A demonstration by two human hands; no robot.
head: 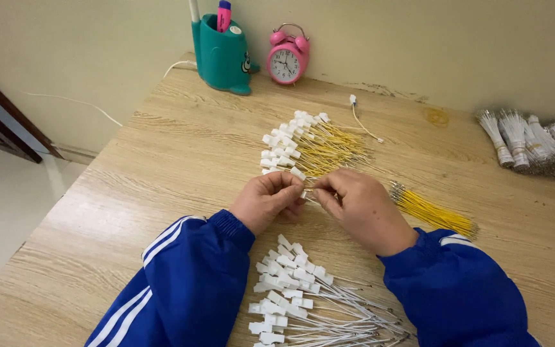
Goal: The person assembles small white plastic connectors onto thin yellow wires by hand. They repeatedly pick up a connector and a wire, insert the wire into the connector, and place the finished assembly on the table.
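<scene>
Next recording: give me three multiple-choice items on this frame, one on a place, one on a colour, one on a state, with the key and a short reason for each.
1. Where does the alarm clock stand?
A. At the table's far edge by the wall, right of the teal pen holder
B. Between the sleeves
C. On the floor

2. What colour are the wires in the pile just beyond the hands?
A. Red
B. Yellow
C. Black

3. How are the left hand and right hand placed?
A. Flat on the table, far apart
B. One raised out of view
C. Fingertips brought together, pinching a small piece

Key: 1 A, it stands by the wall beside the holder; 2 B, yellow wires with white connectors; 3 C, both hands meet at the fingertips.
</scene>
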